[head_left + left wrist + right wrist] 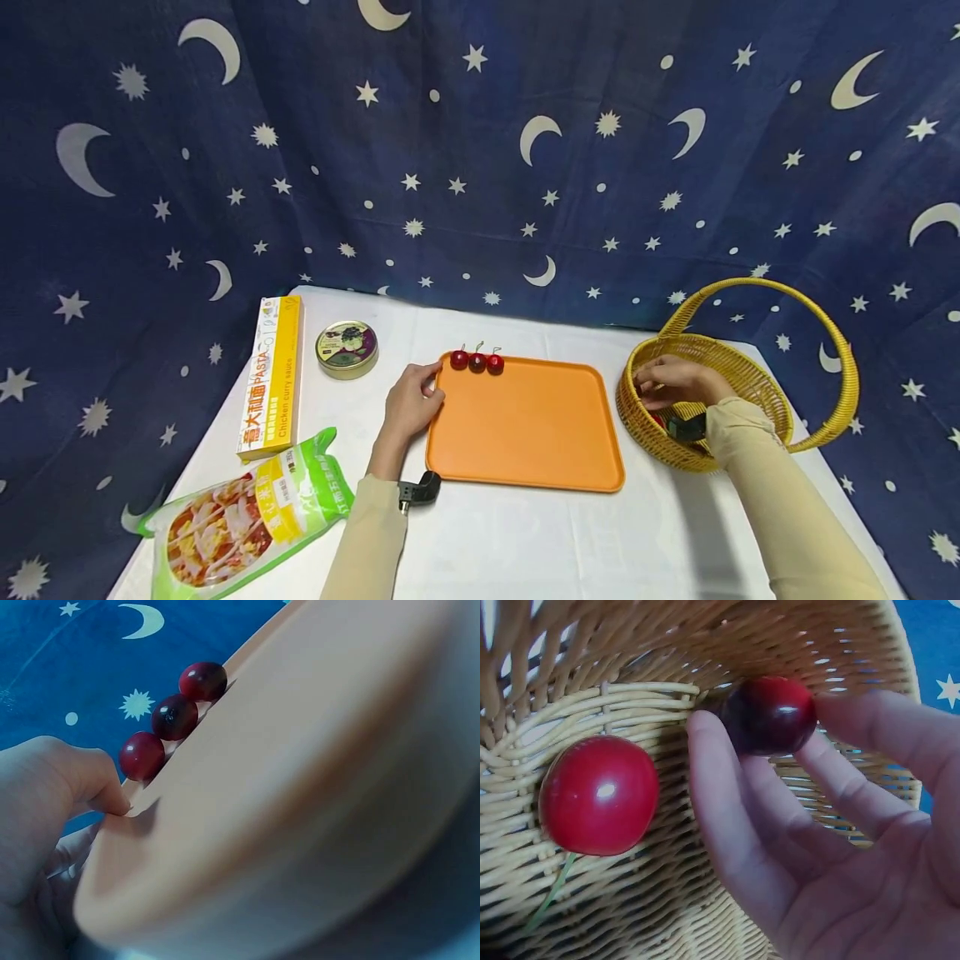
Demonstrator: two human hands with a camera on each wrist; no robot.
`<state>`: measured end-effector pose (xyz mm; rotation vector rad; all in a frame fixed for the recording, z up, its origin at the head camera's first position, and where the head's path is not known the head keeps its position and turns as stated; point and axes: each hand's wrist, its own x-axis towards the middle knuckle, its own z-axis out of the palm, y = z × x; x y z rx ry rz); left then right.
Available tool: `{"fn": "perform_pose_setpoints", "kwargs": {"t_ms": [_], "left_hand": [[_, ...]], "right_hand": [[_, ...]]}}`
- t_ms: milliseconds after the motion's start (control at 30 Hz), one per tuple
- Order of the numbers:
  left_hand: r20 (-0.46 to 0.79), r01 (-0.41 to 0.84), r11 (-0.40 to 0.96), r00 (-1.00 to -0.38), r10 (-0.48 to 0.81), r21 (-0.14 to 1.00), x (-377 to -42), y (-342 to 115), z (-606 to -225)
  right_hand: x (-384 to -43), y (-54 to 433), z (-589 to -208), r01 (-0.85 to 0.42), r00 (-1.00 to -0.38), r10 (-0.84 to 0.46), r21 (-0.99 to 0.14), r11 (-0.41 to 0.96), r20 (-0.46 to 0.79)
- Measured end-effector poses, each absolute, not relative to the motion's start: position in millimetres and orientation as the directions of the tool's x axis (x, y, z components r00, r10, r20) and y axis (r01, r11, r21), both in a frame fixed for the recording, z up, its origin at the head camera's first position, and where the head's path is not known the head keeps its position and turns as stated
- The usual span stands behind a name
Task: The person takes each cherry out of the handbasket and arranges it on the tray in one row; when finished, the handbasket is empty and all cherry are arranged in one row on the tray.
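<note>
My left hand [408, 407] pinches the left rim of an orange tray [525, 425] near its far corner. Three dark red cherries [142, 756] sit in a row along the tray's far edge, just beyond that hand, with stems showing in the head view. My right hand [675, 382] reaches down inside a yellow wicker basket [637, 421]. Its thumb and fingers are round a dark red cherry [769, 716] by the woven wall, as the right wrist view shows. A brighter red cherry [600, 795] with a green stem lies beside it in the basket.
At the left stand a yellow and white pasta box [272, 379] and a round tin [347, 350]. In front of them lies a green food bag [247, 517]. The basket's tall handle [847, 375] arches up on the right. A starry blue cloth [480, 167] hangs behind the white table.
</note>
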<state>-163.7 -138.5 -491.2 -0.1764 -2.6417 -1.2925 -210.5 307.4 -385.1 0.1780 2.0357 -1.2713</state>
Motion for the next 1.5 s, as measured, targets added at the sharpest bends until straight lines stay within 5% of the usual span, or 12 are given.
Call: {"fn": "perform_pose_setpoints", "kwargs": {"t_ms": [200,467,700,967,1167,1500], "left_hand": [[0.223,0.186,0.613,-0.975,0.017,0.768,-164.0,-140.1,-489.3],[0.225,0.183,0.617,-0.974,0.01,0.765,-166.5,-146.0,-487.9],[0.221,0.178,0.618,-0.975,0.007,0.766,-167.2,-148.1,-487.2],[0.216,0.169,0.618,-0.976,-0.002,0.768,-167.2,-144.9,-490.1],[0.221,0.173,0.617,-0.975,-0.001,0.768,-166.2,-142.8,-489.7],[0.185,0.159,0.615,-0.982,0.021,0.772,-164.5,-136.8,-489.5]], "right_hand": [[-208.4,312.6,-383.9,0.423,-0.756,-0.278,-0.766,0.483,-0.593],[-209.2,308.0,-370.7,0.319,-0.868,-0.212,-0.832,0.454,-0.448],[-213.9,278.9,-356.2,0.107,-0.964,-0.148,-0.834,0.541,-0.22],[-220.1,227.1,-361.7,-0.01,-0.991,-0.112,-0.795,0.607,-0.073],[-221.9,181.4,-390.6,-0.038,-0.985,-0.162,-0.842,0.538,-0.058],[-220.4,129.4,-426.6,0.134,-0.979,-0.087,-0.903,0.409,-0.185]]}}
